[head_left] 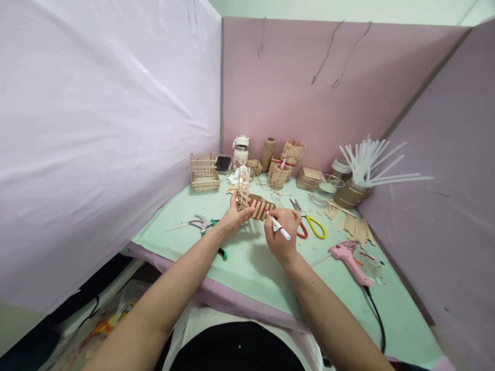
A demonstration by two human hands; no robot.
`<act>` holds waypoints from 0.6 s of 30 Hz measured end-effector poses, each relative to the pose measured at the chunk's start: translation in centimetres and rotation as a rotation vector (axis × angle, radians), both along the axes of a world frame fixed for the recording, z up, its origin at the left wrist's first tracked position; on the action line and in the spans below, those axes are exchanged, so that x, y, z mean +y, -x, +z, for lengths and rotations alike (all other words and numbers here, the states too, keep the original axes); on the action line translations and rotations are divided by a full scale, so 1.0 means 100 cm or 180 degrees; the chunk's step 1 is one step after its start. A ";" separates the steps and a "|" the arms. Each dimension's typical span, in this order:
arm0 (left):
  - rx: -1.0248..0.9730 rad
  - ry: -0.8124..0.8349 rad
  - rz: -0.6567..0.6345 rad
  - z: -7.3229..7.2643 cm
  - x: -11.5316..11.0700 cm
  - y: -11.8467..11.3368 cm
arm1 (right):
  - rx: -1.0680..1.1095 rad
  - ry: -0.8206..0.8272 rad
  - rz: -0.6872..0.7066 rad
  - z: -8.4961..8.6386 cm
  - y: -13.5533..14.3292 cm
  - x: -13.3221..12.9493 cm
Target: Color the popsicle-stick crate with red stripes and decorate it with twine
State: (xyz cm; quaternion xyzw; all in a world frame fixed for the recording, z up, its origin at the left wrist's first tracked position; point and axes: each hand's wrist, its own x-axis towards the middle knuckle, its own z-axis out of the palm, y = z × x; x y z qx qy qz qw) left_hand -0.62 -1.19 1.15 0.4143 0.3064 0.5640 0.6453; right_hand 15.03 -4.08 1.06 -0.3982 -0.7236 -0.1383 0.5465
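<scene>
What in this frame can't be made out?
All in the head view:
- Whether the marker touches the stick piece: too small.
- The stick piece's far side: turned away.
- Part of the red scissor handle: behind the right hand.
- Part of the pruners: behind the left forearm.

The marker (281, 229) is white, the glue gun (352, 264) pink.

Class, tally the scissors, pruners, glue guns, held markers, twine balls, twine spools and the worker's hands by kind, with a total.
Scissors: 1
Pruners: 1
Glue gun: 1
Held marker: 1
Twine ball: 1
Twine spool: 1
Hands, left and right: 2
Total: 8
</scene>
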 end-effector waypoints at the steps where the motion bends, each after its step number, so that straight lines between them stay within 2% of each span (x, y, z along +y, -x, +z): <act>1: -0.0010 -0.0010 0.0020 0.000 0.000 0.000 | -0.0012 0.0020 0.0023 0.000 0.000 -0.001; 5: -0.0056 -0.0009 0.0079 -0.002 0.002 0.000 | -0.0064 0.0105 0.0108 0.001 0.002 -0.002; 13: 0.0187 -0.0184 0.0144 -0.010 0.006 0.002 | -0.0054 0.0043 -0.0072 0.000 0.000 0.001; 18: 0.0174 -0.0249 0.0224 -0.013 0.008 0.002 | -0.0068 0.0052 0.0003 -0.001 0.002 0.000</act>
